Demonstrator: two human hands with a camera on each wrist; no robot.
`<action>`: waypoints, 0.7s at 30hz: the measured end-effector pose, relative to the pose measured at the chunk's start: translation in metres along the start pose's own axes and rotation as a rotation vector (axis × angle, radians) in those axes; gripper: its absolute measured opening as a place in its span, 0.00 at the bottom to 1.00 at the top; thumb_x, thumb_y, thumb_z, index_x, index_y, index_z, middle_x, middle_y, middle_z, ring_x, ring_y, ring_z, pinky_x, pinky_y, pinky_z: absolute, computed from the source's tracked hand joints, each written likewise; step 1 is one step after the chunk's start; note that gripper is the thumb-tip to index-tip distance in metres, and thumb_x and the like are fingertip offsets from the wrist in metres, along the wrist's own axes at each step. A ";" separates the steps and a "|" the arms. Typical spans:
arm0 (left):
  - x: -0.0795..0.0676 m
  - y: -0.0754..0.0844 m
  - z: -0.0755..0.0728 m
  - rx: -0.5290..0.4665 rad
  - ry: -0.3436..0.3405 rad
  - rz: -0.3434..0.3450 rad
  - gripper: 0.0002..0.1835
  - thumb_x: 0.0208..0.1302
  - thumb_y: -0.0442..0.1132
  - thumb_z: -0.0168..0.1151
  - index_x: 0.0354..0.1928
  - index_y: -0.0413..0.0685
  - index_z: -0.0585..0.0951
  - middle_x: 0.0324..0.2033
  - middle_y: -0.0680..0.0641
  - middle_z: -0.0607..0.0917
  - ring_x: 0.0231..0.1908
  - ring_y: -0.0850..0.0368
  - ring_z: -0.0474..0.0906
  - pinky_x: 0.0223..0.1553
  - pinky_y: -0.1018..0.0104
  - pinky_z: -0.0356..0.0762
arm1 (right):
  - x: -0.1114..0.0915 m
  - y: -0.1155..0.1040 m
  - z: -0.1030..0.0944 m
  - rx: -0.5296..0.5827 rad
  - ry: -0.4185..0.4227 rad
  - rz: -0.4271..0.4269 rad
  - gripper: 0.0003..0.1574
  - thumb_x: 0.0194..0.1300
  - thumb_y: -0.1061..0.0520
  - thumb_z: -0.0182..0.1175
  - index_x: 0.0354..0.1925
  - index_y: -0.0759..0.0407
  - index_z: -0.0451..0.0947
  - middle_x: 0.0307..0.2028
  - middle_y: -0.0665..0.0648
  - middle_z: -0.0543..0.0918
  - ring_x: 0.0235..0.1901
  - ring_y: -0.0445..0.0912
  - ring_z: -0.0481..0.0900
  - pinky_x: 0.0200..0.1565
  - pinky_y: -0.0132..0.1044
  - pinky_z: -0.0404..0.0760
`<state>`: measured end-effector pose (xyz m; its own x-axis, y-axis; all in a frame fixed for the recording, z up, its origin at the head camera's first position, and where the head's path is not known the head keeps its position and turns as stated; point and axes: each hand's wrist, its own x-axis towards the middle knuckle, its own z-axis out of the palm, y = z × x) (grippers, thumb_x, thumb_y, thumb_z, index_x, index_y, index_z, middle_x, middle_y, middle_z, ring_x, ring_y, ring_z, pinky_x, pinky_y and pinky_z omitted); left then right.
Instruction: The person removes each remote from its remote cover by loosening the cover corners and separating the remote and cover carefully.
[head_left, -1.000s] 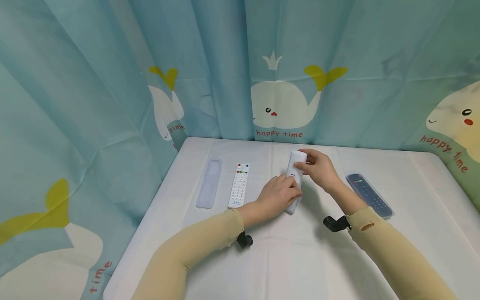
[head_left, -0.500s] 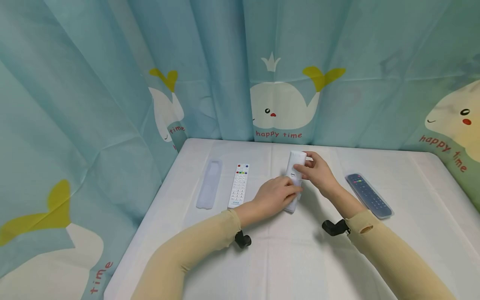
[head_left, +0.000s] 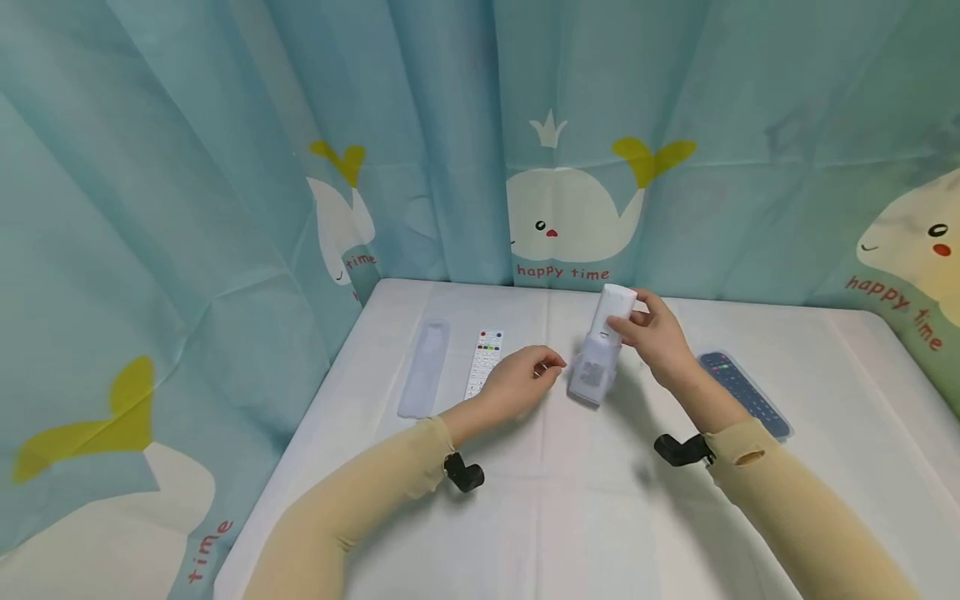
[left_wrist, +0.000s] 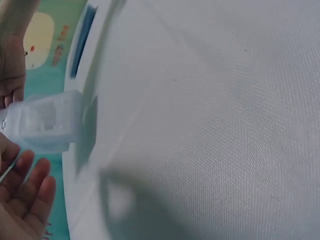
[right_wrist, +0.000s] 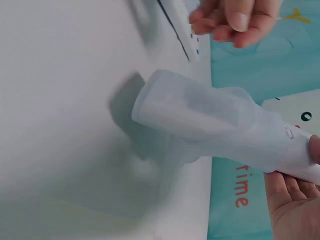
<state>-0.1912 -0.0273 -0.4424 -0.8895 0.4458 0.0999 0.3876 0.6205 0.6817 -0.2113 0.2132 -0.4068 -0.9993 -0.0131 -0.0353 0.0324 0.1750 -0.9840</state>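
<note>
Between my two hands, a white remote (head_left: 614, 308) slants, its lower part inside a translucent sleeve (head_left: 596, 368). My right hand (head_left: 657, 337) pinches the remote near its bare upper end, thumb against fingers. My left hand (head_left: 516, 383) is just beside the sleeve, apart from it, fingers loosely bent. Left of that hand lie a button-faced remote (head_left: 485, 358), partly hidden by it, and a flat sleeve (head_left: 423, 371); right of my right hand lies a dark remote (head_left: 742, 393).

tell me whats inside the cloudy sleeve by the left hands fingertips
One end of a white remote sits in the cloudy sleeve; its other end sticks out, held by the right hand. Its underside is hidden; hazy plastic blurs how far it reaches.
</note>
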 end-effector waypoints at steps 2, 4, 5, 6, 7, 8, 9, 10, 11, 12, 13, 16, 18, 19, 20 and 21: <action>0.001 -0.002 0.000 -0.065 -0.012 -0.037 0.10 0.75 0.43 0.59 0.52 0.54 0.86 0.43 0.59 0.86 0.40 0.67 0.79 0.44 0.70 0.77 | 0.000 -0.002 -0.003 0.021 0.009 0.001 0.44 0.75 0.57 0.61 0.78 0.63 0.51 0.60 0.67 0.75 0.47 0.37 0.78 0.46 0.28 0.81; 0.001 -0.003 0.001 -0.135 -0.028 -0.071 0.11 0.75 0.43 0.59 0.53 0.52 0.86 0.43 0.58 0.87 0.41 0.67 0.80 0.45 0.70 0.77 | 0.000 -0.004 -0.005 0.055 0.017 0.001 0.43 0.75 0.58 0.61 0.78 0.63 0.51 0.57 0.63 0.76 0.48 0.37 0.79 0.47 0.28 0.82; 0.002 -0.004 0.003 -0.168 -0.036 -0.087 0.12 0.75 0.43 0.59 0.54 0.52 0.86 0.44 0.57 0.87 0.43 0.66 0.80 0.46 0.69 0.78 | 0.000 -0.005 -0.006 0.074 0.021 0.005 0.43 0.75 0.58 0.61 0.77 0.63 0.52 0.55 0.60 0.76 0.48 0.37 0.79 0.47 0.27 0.82; 0.002 -0.004 0.004 -0.197 -0.043 -0.099 0.13 0.75 0.43 0.60 0.55 0.51 0.85 0.46 0.56 0.87 0.44 0.66 0.81 0.46 0.69 0.78 | 0.001 -0.005 -0.006 0.089 0.025 0.010 0.43 0.74 0.58 0.61 0.77 0.63 0.52 0.54 0.59 0.76 0.48 0.37 0.78 0.47 0.27 0.82; 0.003 -0.003 0.005 -0.228 -0.049 -0.108 0.14 0.75 0.43 0.60 0.56 0.50 0.85 0.47 0.54 0.87 0.45 0.65 0.81 0.47 0.69 0.78 | 0.001 -0.006 -0.007 0.112 0.026 0.013 0.42 0.74 0.59 0.61 0.77 0.63 0.52 0.53 0.57 0.77 0.49 0.38 0.78 0.46 0.27 0.81; 0.003 -0.003 0.006 -0.252 -0.055 -0.117 0.15 0.75 0.43 0.60 0.57 0.48 0.84 0.48 0.53 0.87 0.46 0.63 0.81 0.48 0.69 0.79 | 0.001 -0.007 -0.007 0.140 0.025 0.020 0.42 0.74 0.59 0.62 0.76 0.62 0.53 0.53 0.55 0.76 0.49 0.38 0.78 0.47 0.27 0.81; 0.004 -0.002 0.006 -0.279 -0.059 -0.125 0.15 0.75 0.43 0.60 0.58 0.47 0.84 0.50 0.51 0.87 0.47 0.62 0.82 0.48 0.69 0.79 | 0.001 -0.007 -0.007 0.167 0.023 0.026 0.42 0.74 0.59 0.62 0.76 0.62 0.54 0.52 0.55 0.76 0.49 0.39 0.78 0.47 0.27 0.81; 0.004 -0.001 0.007 -0.303 -0.062 -0.134 0.16 0.75 0.43 0.60 0.59 0.46 0.83 0.51 0.50 0.86 0.48 0.61 0.82 0.48 0.69 0.79 | 0.001 -0.008 -0.007 0.194 0.020 0.032 0.41 0.73 0.60 0.62 0.75 0.61 0.54 0.52 0.54 0.76 0.49 0.40 0.78 0.47 0.28 0.81; 0.004 0.000 0.007 -0.340 -0.068 -0.146 0.16 0.75 0.43 0.60 0.59 0.44 0.83 0.51 0.49 0.86 0.48 0.60 0.82 0.48 0.68 0.80 | 0.001 -0.009 -0.007 0.220 0.016 0.037 0.40 0.73 0.60 0.63 0.75 0.60 0.55 0.52 0.54 0.76 0.49 0.40 0.78 0.47 0.28 0.81; 0.005 0.001 0.007 -0.378 -0.072 -0.158 0.17 0.75 0.42 0.60 0.59 0.42 0.82 0.51 0.47 0.86 0.48 0.59 0.82 0.48 0.68 0.80 | 0.000 -0.010 -0.006 0.243 0.012 0.042 0.40 0.73 0.60 0.63 0.74 0.60 0.55 0.52 0.55 0.76 0.49 0.41 0.79 0.47 0.28 0.82; 0.005 0.002 0.007 -0.415 -0.077 -0.174 0.18 0.75 0.42 0.60 0.59 0.41 0.82 0.50 0.46 0.86 0.47 0.59 0.82 0.48 0.68 0.81 | 0.000 -0.010 -0.006 0.266 0.008 0.043 0.39 0.72 0.61 0.64 0.73 0.59 0.56 0.51 0.55 0.76 0.49 0.41 0.79 0.47 0.28 0.82; 0.005 0.005 0.008 -0.512 -0.092 -0.225 0.19 0.76 0.43 0.60 0.60 0.37 0.81 0.51 0.45 0.86 0.46 0.59 0.83 0.48 0.68 0.82 | -0.001 -0.013 -0.005 0.289 -0.004 0.041 0.37 0.72 0.61 0.64 0.71 0.60 0.58 0.51 0.55 0.77 0.48 0.41 0.80 0.47 0.29 0.83; 0.005 0.006 0.008 -0.567 -0.107 -0.247 0.21 0.75 0.42 0.61 0.61 0.35 0.80 0.53 0.43 0.85 0.47 0.58 0.83 0.49 0.67 0.82 | -0.001 -0.014 -0.004 0.283 -0.013 0.035 0.36 0.72 0.61 0.64 0.70 0.60 0.58 0.51 0.56 0.77 0.47 0.41 0.81 0.46 0.29 0.83; 0.006 0.006 0.008 -0.584 -0.115 -0.252 0.21 0.74 0.42 0.61 0.62 0.35 0.79 0.54 0.43 0.85 0.47 0.58 0.83 0.49 0.66 0.82 | -0.002 -0.015 -0.004 0.284 -0.020 0.034 0.35 0.72 0.61 0.63 0.70 0.60 0.58 0.51 0.55 0.76 0.46 0.40 0.81 0.46 0.29 0.83; 0.006 0.007 0.009 -0.600 -0.124 -0.256 0.22 0.74 0.42 0.62 0.62 0.34 0.79 0.54 0.43 0.85 0.48 0.57 0.82 0.50 0.65 0.82 | -0.002 -0.016 -0.003 0.287 -0.029 0.032 0.34 0.72 0.62 0.63 0.69 0.60 0.58 0.50 0.56 0.77 0.46 0.40 0.82 0.46 0.29 0.83; 0.007 0.007 0.009 -0.612 -0.133 -0.259 0.22 0.73 0.41 0.62 0.62 0.34 0.79 0.54 0.43 0.85 0.48 0.57 0.82 0.50 0.65 0.82 | -0.002 -0.016 -0.002 0.288 -0.042 0.031 0.34 0.73 0.62 0.63 0.69 0.61 0.58 0.50 0.56 0.77 0.45 0.40 0.82 0.46 0.30 0.84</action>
<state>-0.1923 -0.0143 -0.4429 -0.8826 0.4321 -0.1850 -0.0756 0.2580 0.9632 -0.2095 0.2122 -0.3903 -0.9963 -0.0535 -0.0676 0.0732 -0.1109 -0.9911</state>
